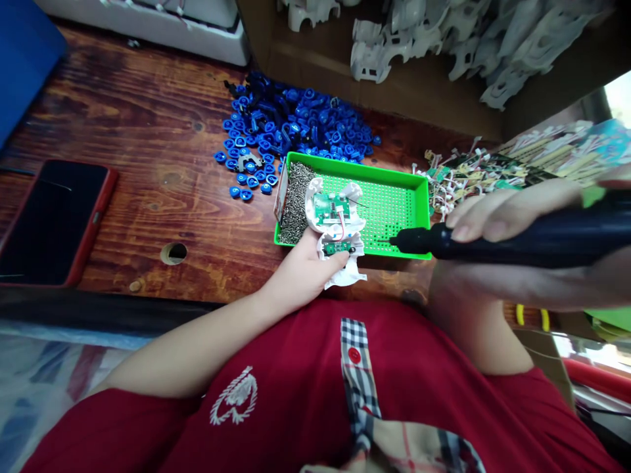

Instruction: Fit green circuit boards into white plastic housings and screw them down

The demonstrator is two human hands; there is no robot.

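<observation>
My left hand (315, 259) grips a white plastic housing (345, 272), the thumb pressed on its lower part. Two green circuit boards (331, 209) sit in the housing, joined by a short red and white cable (341, 222). My right hand (517, 210) is wrapped round a black electric screwdriver (493, 244), which lies level with its bit pointing left. The bit's tip is to the right of the housing and apart from it. Under both is a green perforated tray (394, 172), with many small screws (297, 197) heaped at its left end.
Behind the tray lies a pile of blue plastic parts (305, 121). Wired connectors and boards (473, 171) are heaped at the right. A cardboard box (419, 98) holds white housings (384, 49). At the left lies a phone in a red case (54, 223), near a hole (174, 253) in the wooden table.
</observation>
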